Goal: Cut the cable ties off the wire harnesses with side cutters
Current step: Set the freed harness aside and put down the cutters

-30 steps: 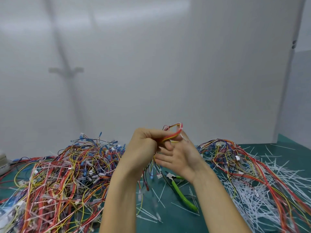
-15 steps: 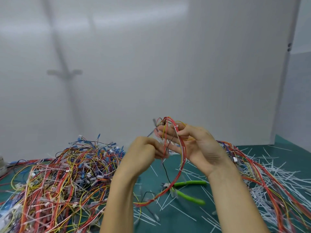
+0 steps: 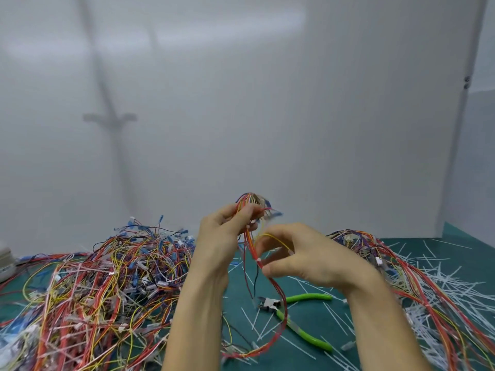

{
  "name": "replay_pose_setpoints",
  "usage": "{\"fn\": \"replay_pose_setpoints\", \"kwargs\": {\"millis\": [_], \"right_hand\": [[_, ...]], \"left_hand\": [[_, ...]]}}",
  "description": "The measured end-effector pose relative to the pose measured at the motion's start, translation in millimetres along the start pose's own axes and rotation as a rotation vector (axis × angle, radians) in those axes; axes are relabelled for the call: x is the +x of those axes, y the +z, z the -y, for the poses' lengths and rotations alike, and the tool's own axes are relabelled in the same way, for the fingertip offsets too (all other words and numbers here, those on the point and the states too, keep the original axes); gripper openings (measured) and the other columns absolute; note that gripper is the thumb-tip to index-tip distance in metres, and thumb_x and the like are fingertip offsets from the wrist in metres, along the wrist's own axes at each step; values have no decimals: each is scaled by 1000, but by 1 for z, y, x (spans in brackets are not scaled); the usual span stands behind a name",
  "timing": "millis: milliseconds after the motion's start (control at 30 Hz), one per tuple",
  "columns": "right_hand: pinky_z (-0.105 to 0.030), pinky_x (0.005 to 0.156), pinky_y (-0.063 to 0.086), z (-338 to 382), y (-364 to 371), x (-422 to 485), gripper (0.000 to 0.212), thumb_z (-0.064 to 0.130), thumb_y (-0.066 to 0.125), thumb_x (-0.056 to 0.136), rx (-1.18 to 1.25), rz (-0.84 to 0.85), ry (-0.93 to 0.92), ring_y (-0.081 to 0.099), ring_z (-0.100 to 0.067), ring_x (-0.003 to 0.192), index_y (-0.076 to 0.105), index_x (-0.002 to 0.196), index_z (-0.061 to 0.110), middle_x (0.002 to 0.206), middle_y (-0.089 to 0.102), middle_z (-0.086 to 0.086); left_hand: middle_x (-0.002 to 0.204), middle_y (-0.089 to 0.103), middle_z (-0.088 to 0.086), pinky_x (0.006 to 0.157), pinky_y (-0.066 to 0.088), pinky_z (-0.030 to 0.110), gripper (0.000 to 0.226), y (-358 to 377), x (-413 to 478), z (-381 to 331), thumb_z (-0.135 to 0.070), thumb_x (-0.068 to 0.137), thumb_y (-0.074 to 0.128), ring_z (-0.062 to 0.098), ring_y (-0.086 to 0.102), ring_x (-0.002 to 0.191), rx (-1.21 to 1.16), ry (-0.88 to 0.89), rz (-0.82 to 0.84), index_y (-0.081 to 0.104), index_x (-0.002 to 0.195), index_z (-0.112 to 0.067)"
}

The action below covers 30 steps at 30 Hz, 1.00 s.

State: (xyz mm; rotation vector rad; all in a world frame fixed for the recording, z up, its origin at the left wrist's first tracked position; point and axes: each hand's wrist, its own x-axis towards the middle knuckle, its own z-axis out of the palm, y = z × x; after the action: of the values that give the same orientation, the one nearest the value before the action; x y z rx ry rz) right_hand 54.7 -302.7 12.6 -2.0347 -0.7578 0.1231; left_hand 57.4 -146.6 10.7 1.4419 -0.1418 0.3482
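My left hand (image 3: 225, 236) is raised above the table and grips the top end of a wire harness (image 3: 278, 298) of red, orange and yellow wires. The harness hangs down from it in a loop to the mat. My right hand (image 3: 297, 255) pinches the same harness lower down, at a small white cable tie (image 3: 259, 260), with a yellow wire looped over its fingers. The side cutters (image 3: 294, 314), with green handles, lie open on the green mat below my hands. Neither hand touches them.
A big tangle of harnesses (image 3: 93, 290) covers the left of the green mat (image 3: 329, 330). Another harness pile (image 3: 401, 277) lies at the right among several cut white cable ties (image 3: 455, 287). A white wall stands behind the table.
My left hand has risen and now grips the harness top. My right hand has dropped from the top and pinches lower on the wires. The harness hangs longer toward the mat.
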Motion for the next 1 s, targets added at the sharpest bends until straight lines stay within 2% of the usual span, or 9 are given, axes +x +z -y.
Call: {"fn": "replay_pose_setpoints", "kwargs": {"millis": [100,233,400,533,600,700,800,900,1000], "right_hand": [[-33,96,51,-5,-2,-1,44,30,81,79,-147,-51,137,62,-4,104,58,116,28,117,61,15],[-26,92,50,-1,-3,1,55,52,75,78,69,-250,101,59,-2,110,52,125,34,122,57,19],[-22,82,52,5,-5,7,23,48,65,88,170,-564,-69,67,2,92,68,104,33,99,73,15],[-37,73,54,5,0,10,23,38,70,88,241,-689,-105,65,-12,66,72,82,16,68,70,5],[-34,70,55,5,-2,8,14,32,71,89,311,-703,-123,65,-22,67,75,82,20,72,72,-2],[-18,68,55,8,-8,1,11,30,69,88,444,-623,-174,68,-1,75,79,84,27,88,77,9],[-24,75,52,10,-14,-5,15,34,67,79,516,-617,-188,64,2,75,79,83,26,92,77,10],[-25,70,54,11,-17,-8,21,28,66,77,671,-613,-217,63,-4,70,76,91,15,89,76,5],[-23,65,54,15,-17,-10,16,22,65,78,814,-575,-279,60,-6,70,78,85,15,90,75,1]], "left_hand": [[84,76,-1,68,52,15,21,-2,-2,1,-2,90,64,10,67,77,0,65,9,75,93,-19],[92,77,3,72,52,13,31,-4,-2,0,6,85,66,9,70,84,-21,87,47,75,99,-20],[87,78,-3,73,52,12,42,1,-4,0,9,82,68,5,72,86,133,152,198,79,87,-31],[93,77,-11,81,53,15,43,7,-6,-3,9,81,68,0,70,92,341,251,348,79,93,-30],[96,76,-13,89,52,20,36,10,-8,-5,3,82,71,0,69,97,411,266,362,78,97,-28],[102,75,-15,89,49,14,25,2,-14,-13,-18,83,76,-1,67,104,460,209,435,77,104,-32],[109,74,-9,84,45,7,25,-20,-22,-25,-33,83,73,3,64,108,413,42,595,75,106,-23],[97,76,-3,83,46,23,9,-33,-17,-24,-21,88,68,7,69,94,396,-21,303,74,88,-15],[75,75,-3,65,42,29,14,-30,-9,-16,-10,95,54,8,65,58,294,-136,-65,66,86,-13]]}}
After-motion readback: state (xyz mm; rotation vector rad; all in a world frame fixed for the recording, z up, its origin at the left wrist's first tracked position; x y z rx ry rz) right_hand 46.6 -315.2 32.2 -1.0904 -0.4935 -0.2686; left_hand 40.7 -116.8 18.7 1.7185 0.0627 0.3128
